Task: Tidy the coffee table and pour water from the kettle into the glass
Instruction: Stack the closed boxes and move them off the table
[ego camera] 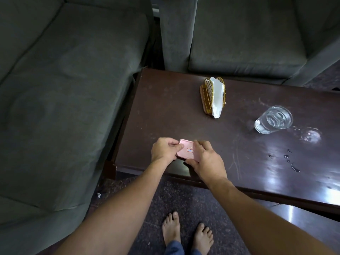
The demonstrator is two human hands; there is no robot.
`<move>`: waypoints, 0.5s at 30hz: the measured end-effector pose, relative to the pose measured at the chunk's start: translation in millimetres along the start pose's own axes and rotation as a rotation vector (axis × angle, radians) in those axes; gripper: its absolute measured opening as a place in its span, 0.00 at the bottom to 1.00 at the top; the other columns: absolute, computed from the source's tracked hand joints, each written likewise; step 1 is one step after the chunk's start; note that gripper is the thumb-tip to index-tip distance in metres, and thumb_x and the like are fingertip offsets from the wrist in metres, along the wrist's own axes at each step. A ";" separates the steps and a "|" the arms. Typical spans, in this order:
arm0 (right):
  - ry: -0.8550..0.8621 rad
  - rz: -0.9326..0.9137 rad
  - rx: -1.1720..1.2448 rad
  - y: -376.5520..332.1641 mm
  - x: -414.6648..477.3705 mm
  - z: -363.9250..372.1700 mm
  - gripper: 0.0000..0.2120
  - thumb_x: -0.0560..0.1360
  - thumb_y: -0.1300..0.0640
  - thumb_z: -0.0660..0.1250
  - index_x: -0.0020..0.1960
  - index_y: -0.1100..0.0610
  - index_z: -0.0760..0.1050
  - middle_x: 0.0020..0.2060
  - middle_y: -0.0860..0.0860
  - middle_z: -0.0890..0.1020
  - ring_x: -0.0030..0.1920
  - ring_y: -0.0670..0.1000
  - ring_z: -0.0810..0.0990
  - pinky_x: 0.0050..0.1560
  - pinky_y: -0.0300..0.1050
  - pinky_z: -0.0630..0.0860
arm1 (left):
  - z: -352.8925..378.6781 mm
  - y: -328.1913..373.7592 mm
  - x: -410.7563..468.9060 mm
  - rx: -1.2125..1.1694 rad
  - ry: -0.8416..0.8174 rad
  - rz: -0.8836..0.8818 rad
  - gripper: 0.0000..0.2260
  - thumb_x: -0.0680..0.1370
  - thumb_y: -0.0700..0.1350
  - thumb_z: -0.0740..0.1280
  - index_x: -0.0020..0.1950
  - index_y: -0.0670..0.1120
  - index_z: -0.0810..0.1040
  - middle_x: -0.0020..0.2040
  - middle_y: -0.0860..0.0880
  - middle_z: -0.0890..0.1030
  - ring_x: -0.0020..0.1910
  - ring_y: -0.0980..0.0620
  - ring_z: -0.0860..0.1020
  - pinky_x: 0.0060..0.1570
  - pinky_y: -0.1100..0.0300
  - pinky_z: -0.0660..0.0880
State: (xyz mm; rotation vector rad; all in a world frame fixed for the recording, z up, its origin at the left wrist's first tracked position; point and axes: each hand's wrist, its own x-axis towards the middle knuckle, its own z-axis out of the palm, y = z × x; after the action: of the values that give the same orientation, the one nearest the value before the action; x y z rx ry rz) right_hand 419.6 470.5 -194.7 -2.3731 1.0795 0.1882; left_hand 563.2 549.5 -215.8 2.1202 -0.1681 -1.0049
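A small pink lidded box [187, 149] with a little sticker on top sits near the front left corner of the dark wooden coffee table [165, 111]. My left hand [164, 150] grips its left side and my right hand [207, 159] grips its right side and front edge. A clear glass [273, 119] with water in it stands upright to the right on the table. No kettle is in view.
A gold wire napkin holder [213, 95] with white napkins stands at the back of the table. Water drops and a wet patch [311, 135] lie right of the glass. Grey sofas [64, 89] border the table on the left and behind. My bare feet [187, 230] stand on the dark floor.
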 end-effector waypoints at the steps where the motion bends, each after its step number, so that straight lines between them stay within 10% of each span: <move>1: -0.004 0.010 0.004 0.1 0.4 0.2 0.38 0.74 0.43 0.76 0.79 0.53 0.67 0.72 0.48 0.72 0.59 0.57 0.82 0.57 0.51 0.80 | -0.2 0.5 0.0 0.011 0.000 0.000 0.10 0.73 0.46 0.79 0.52 0.46 0.87 0.40 0.49 0.87 0.37 0.51 0.87 0.39 0.53 0.86; 15: -0.063 -0.022 -0.052 13.4 10.7 3.6 0.41 0.73 0.37 0.75 0.80 0.45 0.63 0.79 0.39 0.66 0.67 0.53 0.79 0.61 0.49 0.79 | 1.6 -4.9 -6.4 0.264 -0.029 0.042 0.12 0.78 0.56 0.71 0.40 0.50 0.79 0.34 0.50 0.84 0.28 0.55 0.84 0.28 0.55 0.83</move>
State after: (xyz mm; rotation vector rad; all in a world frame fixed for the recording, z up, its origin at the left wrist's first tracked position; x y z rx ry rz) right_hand 417.2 458.0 -206.6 -2.4073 1.0302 0.2840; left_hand 556.8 554.6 -216.0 2.3285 -0.3769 -1.0362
